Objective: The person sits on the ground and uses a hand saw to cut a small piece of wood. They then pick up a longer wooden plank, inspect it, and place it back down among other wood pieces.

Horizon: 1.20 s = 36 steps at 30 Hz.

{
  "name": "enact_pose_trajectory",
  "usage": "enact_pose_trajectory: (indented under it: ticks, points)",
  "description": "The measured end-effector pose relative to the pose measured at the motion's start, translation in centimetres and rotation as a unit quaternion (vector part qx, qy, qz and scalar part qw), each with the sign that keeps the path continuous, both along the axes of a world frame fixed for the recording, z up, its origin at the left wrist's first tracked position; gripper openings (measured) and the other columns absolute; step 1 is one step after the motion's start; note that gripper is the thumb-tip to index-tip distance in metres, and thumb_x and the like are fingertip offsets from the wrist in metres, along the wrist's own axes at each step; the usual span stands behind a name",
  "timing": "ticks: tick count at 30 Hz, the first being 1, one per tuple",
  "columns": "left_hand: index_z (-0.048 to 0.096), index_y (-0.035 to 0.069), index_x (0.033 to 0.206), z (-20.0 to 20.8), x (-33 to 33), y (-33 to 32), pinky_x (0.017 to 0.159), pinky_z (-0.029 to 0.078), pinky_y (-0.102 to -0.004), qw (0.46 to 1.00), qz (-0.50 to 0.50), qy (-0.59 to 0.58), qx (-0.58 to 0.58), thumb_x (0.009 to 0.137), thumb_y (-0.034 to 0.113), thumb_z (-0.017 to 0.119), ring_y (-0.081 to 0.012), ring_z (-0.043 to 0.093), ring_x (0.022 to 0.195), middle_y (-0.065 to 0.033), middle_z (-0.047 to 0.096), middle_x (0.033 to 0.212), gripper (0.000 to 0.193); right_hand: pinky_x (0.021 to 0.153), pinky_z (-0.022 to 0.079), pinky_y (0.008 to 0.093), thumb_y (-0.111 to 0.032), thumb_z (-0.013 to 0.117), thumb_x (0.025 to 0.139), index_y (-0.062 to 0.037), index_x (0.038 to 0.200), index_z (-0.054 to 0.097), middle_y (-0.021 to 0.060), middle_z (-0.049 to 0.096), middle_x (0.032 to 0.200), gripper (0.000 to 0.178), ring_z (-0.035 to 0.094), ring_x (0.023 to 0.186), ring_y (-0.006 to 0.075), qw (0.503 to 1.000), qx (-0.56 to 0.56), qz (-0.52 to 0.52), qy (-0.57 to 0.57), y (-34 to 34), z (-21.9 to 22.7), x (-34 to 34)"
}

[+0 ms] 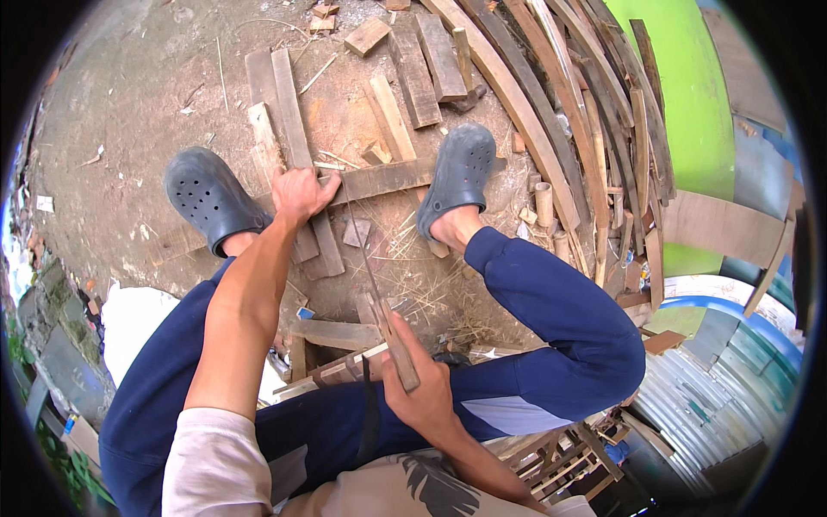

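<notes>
A wooden plank lies crosswise on the ground, and my right clog rests on it. My left hand is closed over the plank, its thumb pointing to the right and its fingers partly hidden. In my right hand is a handsaw, gripped by its wooden handle. Its thin saw blade is seen nearly edge-on, reaching away from me to the plank just right of my left thumb. Two shorter boards lie near my left hand and cross the plank.
Cut wood blocks lie beyond the plank. A pile of long timber strips curves along the right, beside a green panel. Corrugated metal sheet is at lower right. My left clog stands at the plank's left part.
</notes>
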<state>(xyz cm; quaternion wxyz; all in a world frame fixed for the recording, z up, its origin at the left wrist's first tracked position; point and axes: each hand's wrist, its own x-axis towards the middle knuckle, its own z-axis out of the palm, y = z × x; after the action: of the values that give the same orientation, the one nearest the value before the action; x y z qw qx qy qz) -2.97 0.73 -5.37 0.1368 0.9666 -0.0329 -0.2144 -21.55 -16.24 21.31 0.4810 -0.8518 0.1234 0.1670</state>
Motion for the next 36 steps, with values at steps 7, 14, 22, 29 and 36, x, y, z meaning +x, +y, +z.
enact_pose_trajectory:
  ticks: [7, 14, 22, 29, 36]
  points:
    - [0.075, -0.002, 0.075, 0.2, -0.2, -0.1, 0.100, 0.039, -0.0484, 1.000, 0.008, -0.003, -0.011, 0.089, 0.061, 0.049, -0.0375, 0.070, 0.075, -0.0251, 0.070, 0.073, 0.069, 0.095, 0.051, 0.0368, 0.000, 0.060, 0.090, 0.0040, 0.141, 0.051, 0.0300, 0.064, 0.126, 0.052, 0.066, 0.118, 0.0331, 0.998, 0.047, -0.050, -0.008, 1.0, -4.5, 4.3]
    - [0.073, -0.001, 0.068, 0.0, -0.1, 0.0, 0.097, 0.039, -0.0481, 1.000, 0.018, 0.000, -0.019, 0.089, 0.062, 0.050, -0.0375, 0.070, 0.074, -0.0256, 0.069, 0.073, 0.070, 0.093, 0.052, 0.0400, -0.001, 0.058, 0.089, -0.0018, 0.146, 0.048, 0.0278, 0.063, 0.127, 0.057, 0.063, 0.114, 0.0439, 0.994, 0.036, -0.027, -0.095, 0.2, -2.4, 2.7]
    - [0.073, -0.001, 0.072, 0.0, -0.1, 0.0, 0.099, 0.039, -0.0488, 1.000, 0.007, 0.006, -0.013, 0.088, 0.064, 0.049, -0.0379, 0.070, 0.075, -0.0253, 0.070, 0.075, 0.072, 0.095, 0.052, 0.0385, 0.001, 0.057, 0.089, 0.0007, 0.144, 0.048, 0.0266, 0.064, 0.128, 0.056, 0.063, 0.118, 0.0404, 0.997, 0.043, -0.024, -0.054, 0.2, -2.6, 1.3]
    - [0.073, 0.001, 0.070, 0.0, -0.3, -0.3, 0.094, 0.041, -0.0483, 1.000, 0.013, -0.019, -0.002, 0.098, 0.047, 0.042, -0.0380, 0.070, 0.073, -0.0251, 0.069, 0.073, 0.063, 0.102, 0.046, 0.0350, 0.000, 0.057, 0.090, -0.0013, 0.144, 0.050, 0.0239, 0.062, 0.134, 0.054, 0.061, 0.126, 0.0325, 0.996, 0.063, -0.061, 0.034, 0.3, -7.1, 2.8]
    - [0.072, 0.005, 0.066, -0.7, -0.6, 0.0, 0.084, 0.043, -0.0453, 0.996, 0.010, -0.085, -0.014, 0.096, 0.039, 0.049, -0.0348, 0.068, 0.064, -0.0209, 0.069, 0.069, 0.050, 0.102, 0.048, 0.0372, 0.006, 0.056, 0.086, 0.0048, 0.142, 0.049, 0.0252, 0.063, 0.131, 0.057, 0.061, 0.124, 0.0323, 0.998, 0.021, -0.038, 0.037, -0.3, -1.6, 1.6]
